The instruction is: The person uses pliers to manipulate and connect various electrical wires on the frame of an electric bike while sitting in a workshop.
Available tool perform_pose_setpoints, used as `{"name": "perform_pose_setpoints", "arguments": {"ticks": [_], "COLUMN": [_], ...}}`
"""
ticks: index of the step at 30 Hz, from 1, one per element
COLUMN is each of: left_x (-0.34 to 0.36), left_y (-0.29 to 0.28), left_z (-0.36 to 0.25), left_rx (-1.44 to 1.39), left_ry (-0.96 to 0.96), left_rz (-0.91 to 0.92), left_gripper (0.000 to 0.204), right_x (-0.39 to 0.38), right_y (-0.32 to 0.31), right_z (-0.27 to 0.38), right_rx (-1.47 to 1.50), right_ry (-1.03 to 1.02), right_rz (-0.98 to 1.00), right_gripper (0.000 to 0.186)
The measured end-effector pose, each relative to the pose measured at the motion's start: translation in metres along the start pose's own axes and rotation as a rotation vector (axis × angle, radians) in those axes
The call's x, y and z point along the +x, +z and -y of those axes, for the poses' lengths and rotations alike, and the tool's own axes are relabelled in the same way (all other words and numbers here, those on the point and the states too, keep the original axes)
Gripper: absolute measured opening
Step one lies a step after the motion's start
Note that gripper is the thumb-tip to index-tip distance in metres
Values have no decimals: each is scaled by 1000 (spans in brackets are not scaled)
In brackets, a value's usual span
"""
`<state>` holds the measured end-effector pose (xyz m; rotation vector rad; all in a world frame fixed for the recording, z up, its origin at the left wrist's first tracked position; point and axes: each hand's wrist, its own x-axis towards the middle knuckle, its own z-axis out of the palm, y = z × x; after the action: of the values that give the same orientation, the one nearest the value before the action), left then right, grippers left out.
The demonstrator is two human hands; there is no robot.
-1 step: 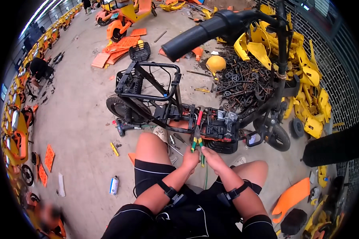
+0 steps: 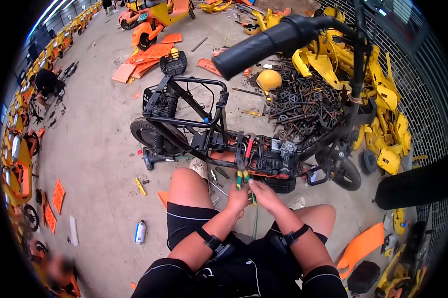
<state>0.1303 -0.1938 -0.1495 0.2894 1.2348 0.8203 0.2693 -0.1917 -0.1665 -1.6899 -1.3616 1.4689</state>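
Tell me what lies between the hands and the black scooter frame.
In the head view, yellow-and-green pliers extend from the left hand and right hand toward the black frame.

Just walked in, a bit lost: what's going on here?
The person's left grip and right grip hold green-and-yellow-handled pliers. The pliers' head is at the near side of a stripped black scooter frame; whether it bites anything is unclear. Yellow body panels lie heaped beyond, to the right.
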Motion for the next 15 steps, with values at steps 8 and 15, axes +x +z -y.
{"name": "perform_pose_setpoints", "arguments": {"ticks": [8,15], "left_x": [-1,-4], "left_y": [-3,-44], "left_z": [-45,-55], "left_rx": [-371,-458], "left_ry": [-1,-23], "left_rz": [-24,-26], "left_gripper": [33,32], "right_x": [156,160], "right_y": [-7,95], "right_z": [-104,-46], "right_rx": [-30,735], "right_ry": [267,599], "right_rz": [-216,-65], "right_gripper": [41,30]}}
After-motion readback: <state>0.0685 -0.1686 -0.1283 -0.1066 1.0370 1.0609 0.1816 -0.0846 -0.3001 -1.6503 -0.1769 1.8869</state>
